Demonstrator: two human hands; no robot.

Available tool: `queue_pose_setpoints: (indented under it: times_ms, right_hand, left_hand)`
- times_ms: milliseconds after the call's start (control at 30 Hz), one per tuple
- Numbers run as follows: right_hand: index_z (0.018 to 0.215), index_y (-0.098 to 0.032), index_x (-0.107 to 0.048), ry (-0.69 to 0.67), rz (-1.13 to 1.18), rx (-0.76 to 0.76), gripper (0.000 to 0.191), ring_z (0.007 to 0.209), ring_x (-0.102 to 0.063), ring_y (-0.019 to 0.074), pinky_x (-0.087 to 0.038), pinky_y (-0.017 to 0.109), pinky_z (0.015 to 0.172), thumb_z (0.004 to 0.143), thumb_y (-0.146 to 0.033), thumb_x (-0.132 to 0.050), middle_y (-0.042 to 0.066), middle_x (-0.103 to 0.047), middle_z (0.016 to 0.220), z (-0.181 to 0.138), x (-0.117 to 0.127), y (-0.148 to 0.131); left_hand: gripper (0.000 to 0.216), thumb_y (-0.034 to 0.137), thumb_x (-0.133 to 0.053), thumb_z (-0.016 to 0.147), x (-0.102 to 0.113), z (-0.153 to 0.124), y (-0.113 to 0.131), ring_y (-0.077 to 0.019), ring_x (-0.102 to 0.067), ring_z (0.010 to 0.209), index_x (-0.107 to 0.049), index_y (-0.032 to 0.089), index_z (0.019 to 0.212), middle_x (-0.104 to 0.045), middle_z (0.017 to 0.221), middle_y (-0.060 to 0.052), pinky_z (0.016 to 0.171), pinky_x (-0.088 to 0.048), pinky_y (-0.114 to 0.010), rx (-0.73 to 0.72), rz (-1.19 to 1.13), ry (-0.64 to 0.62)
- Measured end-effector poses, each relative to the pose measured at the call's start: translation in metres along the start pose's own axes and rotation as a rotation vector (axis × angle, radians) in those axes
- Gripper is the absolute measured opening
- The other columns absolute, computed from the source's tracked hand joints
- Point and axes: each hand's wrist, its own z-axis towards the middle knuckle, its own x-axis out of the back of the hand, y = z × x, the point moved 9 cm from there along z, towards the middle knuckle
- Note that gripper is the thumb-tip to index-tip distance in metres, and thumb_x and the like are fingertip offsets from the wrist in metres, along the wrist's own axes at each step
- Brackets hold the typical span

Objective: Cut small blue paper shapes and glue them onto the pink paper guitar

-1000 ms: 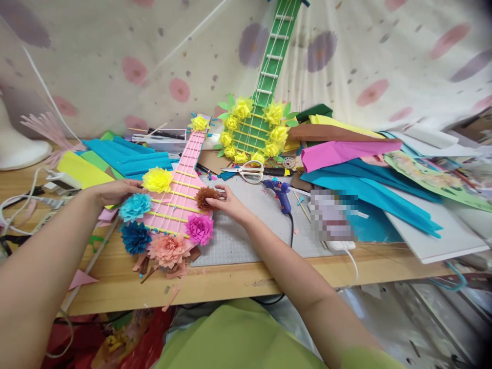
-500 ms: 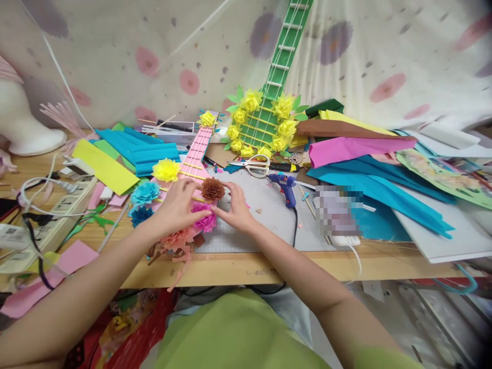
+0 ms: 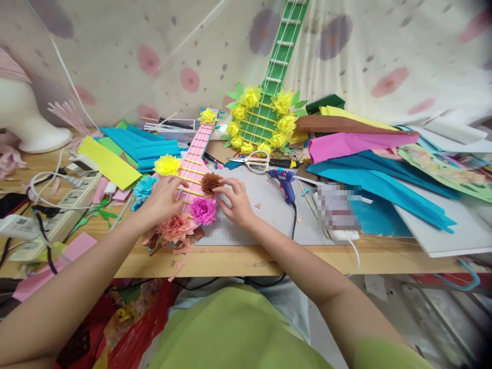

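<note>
A pink paper guitar (image 3: 195, 163) lies on the wooden table, ringed with paper flowers. My left hand (image 3: 162, 199) rests on its body with fingers spread, just left of the strings. My right hand (image 3: 235, 201) touches the brown paper flower (image 3: 210, 182) with its fingertips, thumb beside the magenta flower (image 3: 203, 209). A yellow flower (image 3: 166, 165), a light blue flower (image 3: 144, 186) and a peach flower (image 3: 175, 227) sit around the guitar's edge.
A green paper guitar (image 3: 269, 87) with yellow flowers leans on the cloth backdrop. Scissors (image 3: 251, 161) and a blue glue gun (image 3: 285, 183) lie on the grey cutting mat (image 3: 269, 220). Coloured paper sheets (image 3: 369, 169) pile at right; a power strip (image 3: 63, 207) and cables at left.
My left hand moved from the guitar's left edge onto its body, first covering the magenta flower, then sliding back left. My right hand stayed at the brown flower.
</note>
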Motion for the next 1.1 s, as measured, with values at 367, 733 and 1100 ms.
queue_pose_setpoints:
  times_ms: [367,733,1100]
  right_hand:
    - [0.117,-0.028,-0.060,-0.216,-0.157,0.284,0.038,0.134,-0.019,0.0260,-0.023,0.048,0.109,0.084,-0.045,-0.051,0.004,-0.039,0.140,-0.002,-0.026,-0.021]
    - [0.106,-0.023,-0.064,-0.194,-0.144,0.418,0.027,0.111,-0.047,0.0204,-0.036,0.042,0.100,0.089,-0.032,-0.046,0.004,-0.062,0.116,0.001,-0.015,-0.039]
    - [0.115,-0.015,-0.055,-0.283,-0.126,0.433,0.040,0.109,-0.047,0.0220,-0.039,0.039,0.095,0.088,-0.043,-0.045,0.010,-0.059,0.117,-0.011,-0.034,-0.044]
  left_hand:
    - [0.025,0.043,-0.051,0.075,0.009,-0.019,-0.009,-0.0173,-0.058,0.075,-0.064,0.023,0.080,-0.065,0.080,-0.002,0.070,-0.043,-0.028,-0.073,-0.186,-0.333]
    - [0.021,0.036,-0.050,0.082,-0.014,-0.047,0.017,-0.0188,-0.053,0.090,-0.063,0.020,0.082,-0.058,0.093,-0.005,0.079,-0.041,-0.032,-0.303,-0.035,-0.312]
    - [0.034,0.040,-0.035,0.089,0.067,-0.048,-0.086,-0.0208,-0.053,0.101,-0.057,0.018,0.103,-0.059,0.105,-0.003,0.092,-0.043,-0.041,0.215,-0.228,0.423]
